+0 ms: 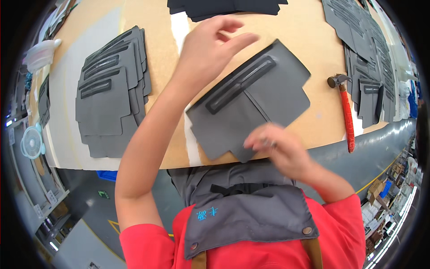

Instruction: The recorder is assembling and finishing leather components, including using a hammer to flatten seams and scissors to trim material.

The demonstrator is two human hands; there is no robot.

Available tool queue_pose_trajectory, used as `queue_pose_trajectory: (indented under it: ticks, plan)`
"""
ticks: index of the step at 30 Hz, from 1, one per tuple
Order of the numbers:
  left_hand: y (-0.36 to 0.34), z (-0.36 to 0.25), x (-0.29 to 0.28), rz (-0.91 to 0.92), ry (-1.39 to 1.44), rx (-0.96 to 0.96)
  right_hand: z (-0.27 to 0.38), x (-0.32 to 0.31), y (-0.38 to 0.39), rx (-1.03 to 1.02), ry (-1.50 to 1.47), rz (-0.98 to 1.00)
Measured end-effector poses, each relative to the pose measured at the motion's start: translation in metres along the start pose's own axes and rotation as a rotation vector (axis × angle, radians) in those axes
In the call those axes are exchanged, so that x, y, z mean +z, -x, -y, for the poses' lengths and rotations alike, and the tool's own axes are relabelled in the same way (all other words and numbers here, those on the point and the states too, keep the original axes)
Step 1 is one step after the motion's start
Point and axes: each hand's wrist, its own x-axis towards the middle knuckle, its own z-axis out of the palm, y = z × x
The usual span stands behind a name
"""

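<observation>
A dark grey panel of cloth-like material (pixel 280 89) lies slanted on the table in front of me. It has notched edges, a long black-rimmed slot near its far edge, and a seam across the middle. Above the panel's far left side is my left hand (pixel 212 45), thumb stretched away from the curled fingers, with nothing in it. My right hand (pixel 282 145) hovers at the panel's near edge, its fingers curled and smeared by motion. Something small and shiny shows at those fingers; I cannot make out what it is.
Stacks of similar grey panels lie at the left (pixel 105 103) and the right (pixel 369 85). Between the panel and the right stack rests a hammer with a red handle (pixel 346 116). Black pieces (pixel 228 8) lie at the far edge. A small pale fan (pixel 32 141) stands left.
</observation>
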Motion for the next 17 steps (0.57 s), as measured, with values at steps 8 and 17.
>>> queue_pose_trajectory:
  ticks: [8,17]
  plan:
    - [0.127,0.035,-0.03,-0.254,-0.366,-0.11,-0.027,-0.037,-0.129,-0.262,0.555,-0.091]
    - [0.112,0.023,-0.043,0.103,0.33,-0.566,-0.005,-0.056,-0.125,0.387,0.321,0.292]
